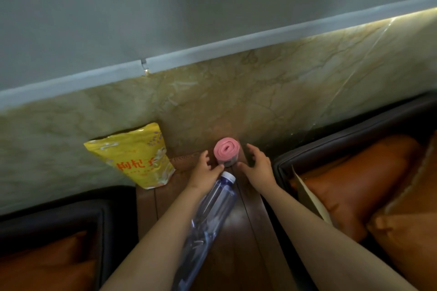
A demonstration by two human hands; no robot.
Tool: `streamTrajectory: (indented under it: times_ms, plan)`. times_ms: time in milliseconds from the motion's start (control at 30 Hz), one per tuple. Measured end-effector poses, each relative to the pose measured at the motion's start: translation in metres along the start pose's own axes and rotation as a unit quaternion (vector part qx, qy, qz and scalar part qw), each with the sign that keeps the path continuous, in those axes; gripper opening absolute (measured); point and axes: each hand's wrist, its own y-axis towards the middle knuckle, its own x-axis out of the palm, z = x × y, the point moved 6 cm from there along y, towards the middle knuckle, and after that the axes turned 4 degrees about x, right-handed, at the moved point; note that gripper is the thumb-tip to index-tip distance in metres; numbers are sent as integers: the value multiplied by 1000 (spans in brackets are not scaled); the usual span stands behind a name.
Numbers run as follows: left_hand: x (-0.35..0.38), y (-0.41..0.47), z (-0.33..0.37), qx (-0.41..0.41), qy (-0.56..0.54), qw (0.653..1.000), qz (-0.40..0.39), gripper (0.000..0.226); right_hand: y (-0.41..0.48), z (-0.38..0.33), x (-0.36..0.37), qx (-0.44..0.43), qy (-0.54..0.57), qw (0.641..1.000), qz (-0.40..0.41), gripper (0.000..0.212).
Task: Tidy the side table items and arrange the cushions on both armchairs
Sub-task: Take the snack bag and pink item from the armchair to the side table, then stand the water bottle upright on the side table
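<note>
Three things sit on the desk (248, 231) between the two armchairs: a yellow bag (134, 160) leaning on the wall at the back left, a pink roll (225, 149) standing on end near the wall, and a clear bottle (212, 215) lying on its side under the left forearm. The left hand (205, 168) and right hand (256, 164) flank the roll, each grip spread and loose. The thumbs are close to its base, though I cannot tell if they touch it.

The tidying looks barely begun: the bottle is not yet upright and nothing is lined up. The orange cushion (47, 262) on the left chair and the cushions (354, 184) on the right one lie slumped, with a piece of card (307, 196) beside them, so arranging them looks still to come.
</note>
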Motion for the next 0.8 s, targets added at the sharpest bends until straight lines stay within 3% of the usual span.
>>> streamTrajectory:
  times_ms: [167, 300, 567, 667, 767, 800]
  plan:
    - [-32, -44, -13, 21, 90, 995, 25, 56, -46, -1, -8, 34, 83, 996, 10, 68]
    - [-56, -83, -45, -4, 93, 994, 57, 59, -102, 2, 4, 38, 176, 983, -23, 66]
    - [-63, -129, -96, -12, 207, 978, -4, 120, -174, 24, 77, 123, 266, 948, -126, 70]
    - [-62, -135, -105, -2, 267, 963, -21, 113, -178, 38, 101, 188, 277, 930, -154, 86]
    - [-62, -142, -111, 0, 306, 952, -2, 95, -180, 39, 115, 226, 312, 906, -174, 68]
    - [-63, -144, -112, 1, 304, 953, 9, 91, -181, 37, 116, 229, 321, 901, -179, 70]
